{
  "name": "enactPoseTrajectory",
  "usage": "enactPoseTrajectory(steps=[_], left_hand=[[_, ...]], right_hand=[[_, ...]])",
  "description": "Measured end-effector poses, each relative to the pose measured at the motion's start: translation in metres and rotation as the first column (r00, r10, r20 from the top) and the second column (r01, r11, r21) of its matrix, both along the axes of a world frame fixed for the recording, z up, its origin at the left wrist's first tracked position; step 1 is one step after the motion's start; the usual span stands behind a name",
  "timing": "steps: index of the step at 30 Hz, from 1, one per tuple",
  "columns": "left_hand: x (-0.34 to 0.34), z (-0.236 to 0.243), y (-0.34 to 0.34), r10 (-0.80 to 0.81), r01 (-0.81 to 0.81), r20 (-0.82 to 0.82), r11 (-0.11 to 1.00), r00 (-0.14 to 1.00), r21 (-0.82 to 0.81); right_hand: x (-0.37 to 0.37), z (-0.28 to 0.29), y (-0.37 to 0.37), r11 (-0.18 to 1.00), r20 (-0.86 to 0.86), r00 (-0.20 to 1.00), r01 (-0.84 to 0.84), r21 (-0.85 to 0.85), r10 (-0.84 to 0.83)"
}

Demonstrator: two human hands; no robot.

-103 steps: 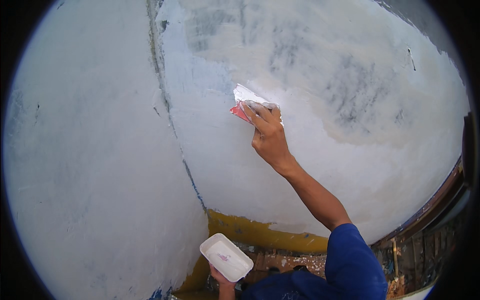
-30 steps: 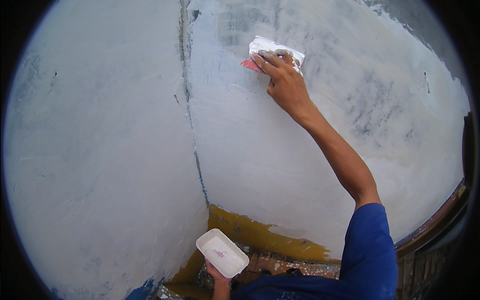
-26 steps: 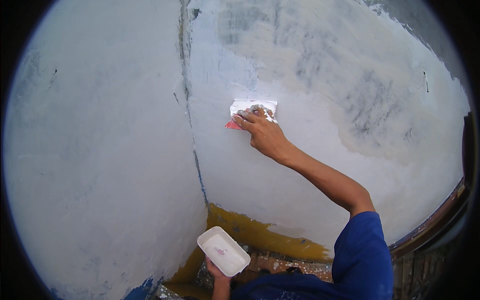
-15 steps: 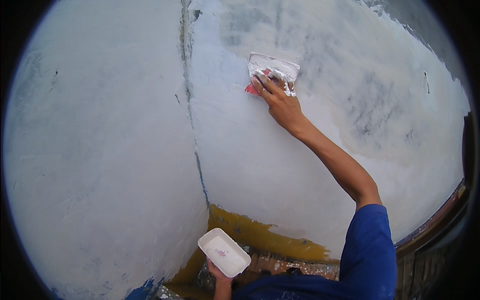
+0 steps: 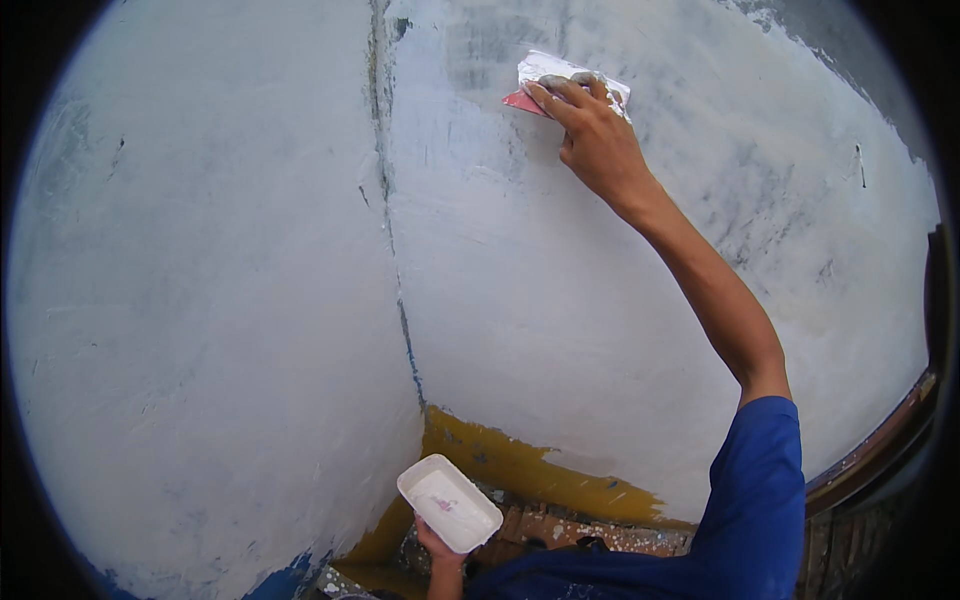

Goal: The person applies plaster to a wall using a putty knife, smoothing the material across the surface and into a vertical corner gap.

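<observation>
My right hand point(image 5: 600, 140) grips a red scraper point(image 5: 525, 102) whose wide face is loaded with white paste point(image 5: 545, 65), pressed on the upper part of the right-hand wall point(image 5: 640, 340), just right of the cracked corner seam point(image 5: 405, 320). Paste coats some of the fingertips. Low in view, my left hand point(image 5: 435, 540) holds a white rectangular plastic tray point(image 5: 448, 498) from below, with white paste and a small pink smear inside.
The left wall point(image 5: 200, 300) is patchily white, with blue paint at its foot. A yellow band point(image 5: 515, 470) runs along the bottom of the right wall. Below lie paint-spattered boards point(image 5: 580, 530). A curved dark edge point(image 5: 880, 440) borders the right side.
My right hand with the scraper has swept up and down the wall and is now higher and farther right than half a second ago. The tray in my left hand has barely moved.
</observation>
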State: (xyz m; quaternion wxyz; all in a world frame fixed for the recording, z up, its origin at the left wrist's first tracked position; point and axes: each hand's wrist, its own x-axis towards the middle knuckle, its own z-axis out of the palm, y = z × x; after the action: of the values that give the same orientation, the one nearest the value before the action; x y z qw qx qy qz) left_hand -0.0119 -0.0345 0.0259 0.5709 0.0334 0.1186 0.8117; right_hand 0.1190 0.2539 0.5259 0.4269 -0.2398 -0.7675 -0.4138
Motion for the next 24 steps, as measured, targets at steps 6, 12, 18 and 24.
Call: enactPoseTrajectory(steps=[6, 12, 18, 24], left_hand=[[-0.002, -0.021, 0.001, -0.038, 0.039, 0.054, 0.999, 0.998, -0.019], [-0.003, -0.01, -0.001, -0.002, 0.001, -0.01, 1.0, 1.0, -0.017], [-0.004, -0.018, -0.001, 0.007, -0.008, -0.038, 1.0, 0.999, -0.026], [-0.004, -0.028, -0.005, 0.019, -0.019, 0.075, 1.0, 0.997, -0.002]], right_hand=[[-0.015, -0.124, -0.018, 0.88, 0.142, 0.987, 0.003, -0.476, 0.074], [-0.023, -0.088, 0.007, 0.974, 0.075, 0.986, -0.131, -0.184, 0.147], [-0.027, -0.148, 0.012, 0.971, 0.225, 0.974, 0.058, -0.233, -0.005], [-0.029, -0.072, -0.016, 0.944, 0.047, 0.98, -0.174, -0.282, 0.194]])
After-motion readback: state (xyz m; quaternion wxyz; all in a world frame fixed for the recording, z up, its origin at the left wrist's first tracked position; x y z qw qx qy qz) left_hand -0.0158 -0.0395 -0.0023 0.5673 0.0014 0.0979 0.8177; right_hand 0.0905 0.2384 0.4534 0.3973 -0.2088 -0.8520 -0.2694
